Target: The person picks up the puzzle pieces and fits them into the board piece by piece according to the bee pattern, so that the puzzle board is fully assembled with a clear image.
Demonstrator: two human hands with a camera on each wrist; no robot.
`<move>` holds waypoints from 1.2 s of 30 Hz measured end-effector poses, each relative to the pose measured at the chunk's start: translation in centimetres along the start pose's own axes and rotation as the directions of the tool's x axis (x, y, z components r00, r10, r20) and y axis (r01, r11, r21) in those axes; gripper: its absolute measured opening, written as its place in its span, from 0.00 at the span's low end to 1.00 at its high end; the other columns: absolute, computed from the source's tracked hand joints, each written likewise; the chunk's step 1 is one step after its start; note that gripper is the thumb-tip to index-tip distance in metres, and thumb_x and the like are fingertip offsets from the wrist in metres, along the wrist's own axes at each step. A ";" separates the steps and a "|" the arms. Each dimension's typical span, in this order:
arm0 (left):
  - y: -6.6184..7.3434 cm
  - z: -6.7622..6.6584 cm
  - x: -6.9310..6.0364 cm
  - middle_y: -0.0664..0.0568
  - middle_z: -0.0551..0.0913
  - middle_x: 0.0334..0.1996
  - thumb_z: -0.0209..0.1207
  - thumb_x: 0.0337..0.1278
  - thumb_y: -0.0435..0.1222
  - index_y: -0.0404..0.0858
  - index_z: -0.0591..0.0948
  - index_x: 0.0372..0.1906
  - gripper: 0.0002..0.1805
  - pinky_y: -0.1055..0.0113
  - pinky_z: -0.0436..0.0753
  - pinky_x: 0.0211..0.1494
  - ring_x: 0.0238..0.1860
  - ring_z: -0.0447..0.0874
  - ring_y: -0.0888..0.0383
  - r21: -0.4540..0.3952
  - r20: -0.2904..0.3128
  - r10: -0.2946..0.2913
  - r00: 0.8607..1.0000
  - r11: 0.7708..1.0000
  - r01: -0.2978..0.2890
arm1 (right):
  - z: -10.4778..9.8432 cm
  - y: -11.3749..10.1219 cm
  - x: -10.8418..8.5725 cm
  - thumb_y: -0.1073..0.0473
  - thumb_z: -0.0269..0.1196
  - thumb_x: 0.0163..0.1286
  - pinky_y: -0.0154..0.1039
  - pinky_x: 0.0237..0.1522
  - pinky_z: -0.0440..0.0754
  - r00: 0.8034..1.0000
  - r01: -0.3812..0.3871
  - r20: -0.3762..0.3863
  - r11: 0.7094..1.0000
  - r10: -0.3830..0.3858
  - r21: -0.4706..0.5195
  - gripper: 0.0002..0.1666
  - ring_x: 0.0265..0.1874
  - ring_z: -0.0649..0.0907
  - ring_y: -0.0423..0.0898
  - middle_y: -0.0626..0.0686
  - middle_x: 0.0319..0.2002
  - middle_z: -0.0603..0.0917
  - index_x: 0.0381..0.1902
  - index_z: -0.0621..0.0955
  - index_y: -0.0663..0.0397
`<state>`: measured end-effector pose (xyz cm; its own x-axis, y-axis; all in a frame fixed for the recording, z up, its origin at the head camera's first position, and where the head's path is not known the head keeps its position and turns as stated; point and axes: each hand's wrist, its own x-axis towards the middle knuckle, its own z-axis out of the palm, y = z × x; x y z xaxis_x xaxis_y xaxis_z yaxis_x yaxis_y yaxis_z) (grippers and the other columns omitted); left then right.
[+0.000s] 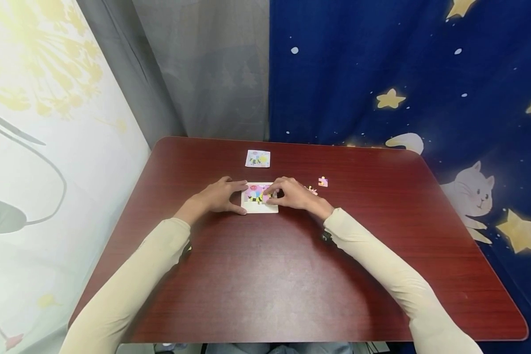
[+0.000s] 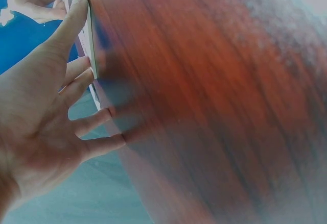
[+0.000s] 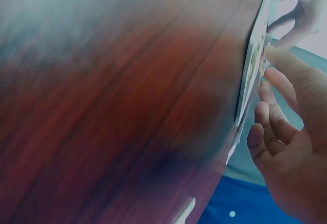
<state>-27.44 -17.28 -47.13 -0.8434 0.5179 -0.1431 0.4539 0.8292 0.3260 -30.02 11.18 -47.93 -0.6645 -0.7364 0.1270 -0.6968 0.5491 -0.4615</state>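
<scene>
At the far left, a white panel [image 1: 93,162] is seen, printed with yellow flower-like shapes, and beside it a grey curtain [image 1: 212,73] is hung behind the tabletop [image 1: 265,275]. A cream left sleeve [image 1: 137,275] is stretched over the dark red, wood-grained surface.

The left hand [image 1: 215,195] is placed at the left side of a white-framed puzzle tray [image 1: 260,209]. Its fingers are spread and nearly straight, clenched on nothing; the tray's edge is touched by the thumb, as is shown in the left wrist view. The tray is laid flat near the middle of the tabletop, between the two hands. On it a puzzle picture [image 1: 253,193] is seen, with a black-and-yellow striped figure on pink. Behind the tray, well apart from it, a small picture card [image 1: 258,159] is laid flat.

The tray's right part is partly covered by the right hand [image 1: 290,192]. Its thumb and forefinger are bent down to the puzzle; whether a piece is grasped between them cannot be told.

Just beyond that hand, a puzzle piece [image 1: 312,190] is partly hidden, and farther right a pink loose piece [image 1: 322,182] is left on the tabletop. Nearer, a cream right sleeve [image 1: 394,275] is extended. At the far right, a blue curtain [image 1: 336,73] is patterned with yellow stars and a white cat.
</scene>
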 end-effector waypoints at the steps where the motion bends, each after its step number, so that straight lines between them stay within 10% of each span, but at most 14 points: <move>1: 0.0 0.0 0.0 0.58 0.64 0.79 0.73 0.48 0.66 0.50 0.71 0.78 0.53 0.36 0.71 0.68 0.78 0.57 0.37 0.001 -0.001 0.001 1.000 1.000 -0.001 | 0.1 -0.1 0.1 0.51 0.74 0.68 0.45 0.53 0.78 1.000 0.010 0.002 1.000 -0.010 0.005 0.16 0.46 0.83 0.44 0.47 0.44 0.89 0.52 0.91 0.49; 36: -0.1 0.1 0.0 0.57 0.64 0.79 0.72 0.48 0.66 0.49 0.71 0.78 0.52 0.37 0.74 0.66 0.77 0.59 0.39 0.000 -0.012 0.019 1.000 1.000 -0.019 | 2.4 -2.9 2.8 0.50 0.73 0.69 0.41 0.59 0.77 0.993 0.099 0.074 0.995 -0.096 -0.027 0.17 0.52 0.82 0.43 0.43 0.47 0.90 0.52 0.90 0.47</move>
<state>-27.43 -17.40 -47.28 -0.8378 0.5313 -0.1260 0.4699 0.8191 0.3290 -29.23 6.63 -48.35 -0.5723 -0.8132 0.1055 -0.7660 0.4842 -0.4229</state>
